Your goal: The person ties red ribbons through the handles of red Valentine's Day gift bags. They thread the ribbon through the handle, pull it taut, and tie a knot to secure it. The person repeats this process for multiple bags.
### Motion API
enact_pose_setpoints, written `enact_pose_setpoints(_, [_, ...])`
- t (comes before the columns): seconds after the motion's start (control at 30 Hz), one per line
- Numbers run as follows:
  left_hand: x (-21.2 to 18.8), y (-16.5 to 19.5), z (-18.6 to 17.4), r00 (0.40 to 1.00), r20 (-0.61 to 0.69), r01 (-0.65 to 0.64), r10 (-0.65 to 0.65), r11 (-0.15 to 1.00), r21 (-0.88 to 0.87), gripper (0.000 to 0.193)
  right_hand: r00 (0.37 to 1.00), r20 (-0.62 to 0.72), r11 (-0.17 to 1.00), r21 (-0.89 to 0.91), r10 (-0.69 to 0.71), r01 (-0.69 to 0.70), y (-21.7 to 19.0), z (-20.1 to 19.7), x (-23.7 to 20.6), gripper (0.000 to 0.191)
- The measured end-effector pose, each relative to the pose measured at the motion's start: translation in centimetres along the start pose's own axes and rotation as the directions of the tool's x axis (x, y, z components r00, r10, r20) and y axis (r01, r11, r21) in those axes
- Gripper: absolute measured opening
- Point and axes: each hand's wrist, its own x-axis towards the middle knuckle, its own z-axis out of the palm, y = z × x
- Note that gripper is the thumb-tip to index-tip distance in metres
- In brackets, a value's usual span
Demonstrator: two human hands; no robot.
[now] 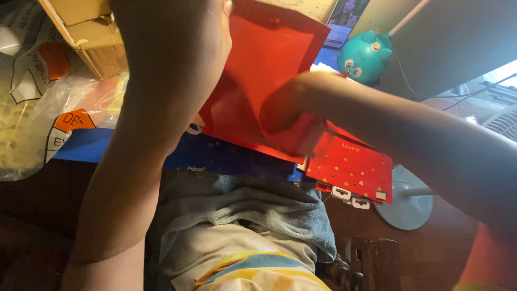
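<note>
I hold a large red paper bag [269, 48] up over a blue surface [226, 156]. My left hand [212, 27] is raised at the top of the view and grips the bag's upper left edge; its fingers are hidden behind my forearm. From the right, my right hand [283, 110] pushes into the bag's lower fold and is closed on the paper there, lit red. Just below that hand lies a stack of red packets [355, 167] with small gold hearts and white hang tabs.
A cardboard box [86, 32] and a crinkled plastic bag [48, 113] lie at the left. A teal round toy [366, 54] sits at the back, with a round grey lamp base [406, 207] and a fan [503, 121] at the right. A grey towel [242, 205] covers my lap.
</note>
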Motion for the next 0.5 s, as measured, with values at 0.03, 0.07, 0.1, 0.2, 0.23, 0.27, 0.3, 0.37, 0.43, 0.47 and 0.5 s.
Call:
enact_pose_setpoints(0.03, [0.1,-0.1,-0.1,1.000,-0.012,-0.009,0.009,1.000,0.018,0.001,1.000,0.009,0.999,0.034,-0.009,0.009,-0.3,0.4,-0.2,0.023])
enact_pose_setpoints(0.07, [0.1,0.2,-0.2,1.000,0.012,0.014,-0.013,1.000,-0.005,0.002,0.999,0.028,0.998,0.065,-0.021,0.019,-0.5,0.8,-0.5,0.023])
enact_pose_setpoints(0.1, [0.1,0.6,-0.4,0.999,0.037,0.034,-0.033,0.999,-0.029,0.002,0.999,0.032,0.995,0.101,-0.027,0.024,-0.7,1.1,-0.5,0.023])
enact_pose_setpoints(0.2, [0.0,2.1,-1.3,0.990,0.107,0.101,-0.091,0.990,-0.094,0.002,0.999,-0.045,0.981,0.192,0.016,-0.007,-0.5,1.8,0.6,0.024])
enact_pose_setpoints(0.23, [-0.1,2.6,-1.7,0.988,0.121,0.108,-0.092,0.984,-0.139,0.002,0.995,-0.088,0.970,0.243,0.050,-0.027,-0.2,1.8,1.4,0.024])
enact_pose_setpoints(0.27, [-0.2,3.0,-2.1,0.986,0.138,0.116,-0.091,0.976,-0.183,0.002,0.989,-0.124,0.955,0.295,0.084,-0.044,-0.1,1.9,2.1,0.024])
enact_pose_setpoints(0.3, [-0.2,3.4,-2.5,0.984,0.156,0.123,-0.089,0.966,-0.225,0.002,0.981,-0.157,0.936,0.348,0.117,-0.056,0.2,2.0,2.8,0.025])
enact_pose_setpoints(0.37, [-0.2,3.9,-2.9,0.973,0.209,0.142,-0.101,0.972,-0.189,0.003,0.959,-0.213,0.881,0.468,0.185,-0.067,0.3,2.6,4.1,0.025])
enact_pose_setpoints(0.43, [-0.1,4.0,-3.1,0.969,0.224,0.142,-0.105,0.977,-0.158,0.006,0.928,-0.271,0.810,0.584,0.255,-0.051,0.3,3.4,4.9,0.026])
enact_pose_setpoints(0.47, [-0.1,4.0,-3.1,0.971,0.216,0.136,-0.102,0.979,-0.149,0.007,0.907,-0.303,0.765,0.643,0.292,-0.031,0.2,3.9,5.0,0.026])
enact_pose_setpoints(0.5, [-0.1,4.0,-3.1,0.973,0.208,0.130,-0.100,0.982,-0.140,0.008,0.884,-0.332,0.718,0.696,0.328,-0.005,0.1,4.3,5.2,0.026])
